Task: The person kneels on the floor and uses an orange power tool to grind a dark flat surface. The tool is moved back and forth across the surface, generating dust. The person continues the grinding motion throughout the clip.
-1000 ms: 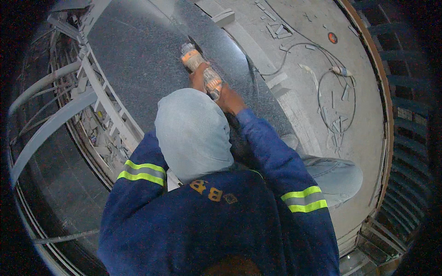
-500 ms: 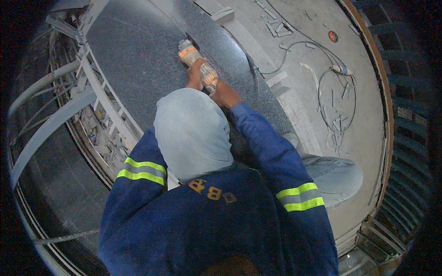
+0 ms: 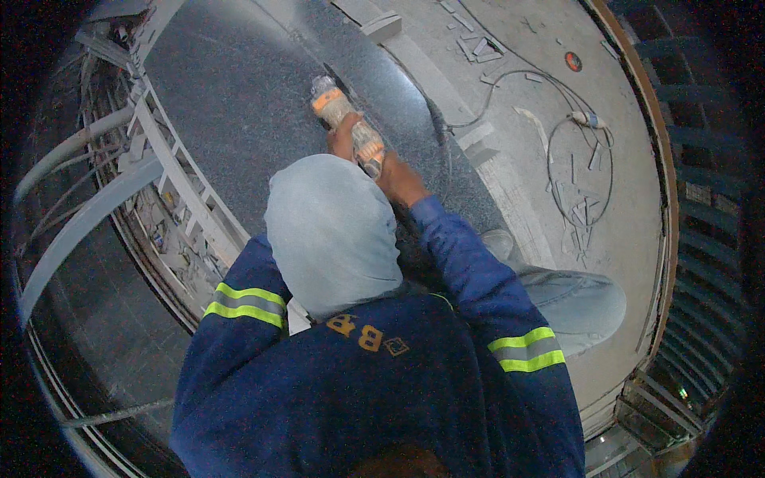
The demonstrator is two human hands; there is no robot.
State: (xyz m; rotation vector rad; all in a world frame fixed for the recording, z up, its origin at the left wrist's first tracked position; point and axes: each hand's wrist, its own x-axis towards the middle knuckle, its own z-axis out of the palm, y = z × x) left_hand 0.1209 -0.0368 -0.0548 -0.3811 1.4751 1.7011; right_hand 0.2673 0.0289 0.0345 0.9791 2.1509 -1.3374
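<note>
Both my hands are closed on a dusty orange-and-grey angle grinder (image 3: 368, 144). My left hand (image 3: 343, 137) wraps round its body behind the head, partly hidden by my raised knee (image 3: 331, 231) in pale blue trousers. Around the rear end of the grinder is my right hand (image 3: 401, 180), its arm in a navy sleeve with reflective bands. The grinder's disc side meets a dark speckled stone slab (image 3: 231, 88), along a line running away from me. Pale dust (image 3: 255, 20) fans out beyond the head. The disc itself is mostly hidden.
Right of the slab, a black cable (image 3: 550, 171) with a pale connector (image 3: 590, 120) loops over the dusty floor (image 3: 621, 223). Thin offcuts and a round orange-black disc (image 3: 573, 61) lie there. A pale frame (image 3: 179, 155) with rubble and curved pipes (image 3: 88, 219) borders the left.
The grinder and both hands have shifted slightly toward me and to the right along the slab. My right forearm has drawn back a little. The grip is unchanged.
</note>
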